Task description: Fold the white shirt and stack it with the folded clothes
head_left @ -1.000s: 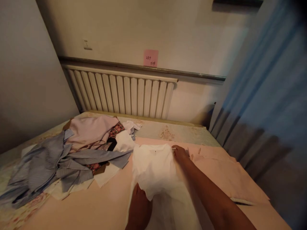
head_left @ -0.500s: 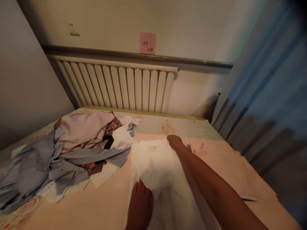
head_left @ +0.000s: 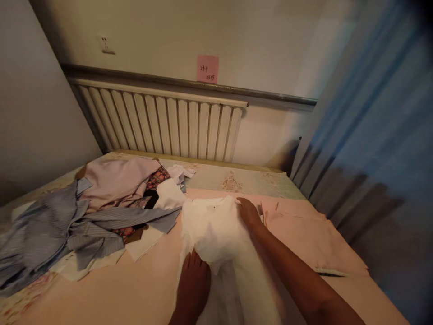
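**Hands on a white garment [head_left: 216, 228] in the middle of the bed [head_left: 135, 291]**

The white garment lies lengthwise on the bed's pink sheet. Its neck end points toward the radiator [head_left: 162, 124] and its thin, partly see-through lower part runs down to the bottom edge of the view.

The left hand [head_left: 193, 282] lies palm down on the near left part of the cloth, with the fingers straight and close together, pointing away from the person. A fold of the garment is bunched just above its fingertips.

The right hand [head_left: 248, 212] reaches farther out and rests on the garment's upper right edge, near the shoulder. Its fingers curl down onto the cloth, but it is unclear whether they pinch the fabric or only press on it. The forearm crosses the right side of the garment.

Left of the garment is a loose heap of clothes:
- a blue striped shirt [head_left: 57, 230], spread widest, with one sleeve reaching almost to the white garment
- a pale pink top [head_left: 118, 178] behind the shirt
- a strip of floral fabric [head_left: 158, 177]
- some white pieces [head_left: 171, 195]

Just right of the right hand, a folded pink cloth [head_left: 311, 234] lies flat on the sheet.

A pink note [head_left: 207, 69] with handwriting is stuck to the wall above the radiator. A blue curtain [head_left: 375, 149] hangs along the right side.
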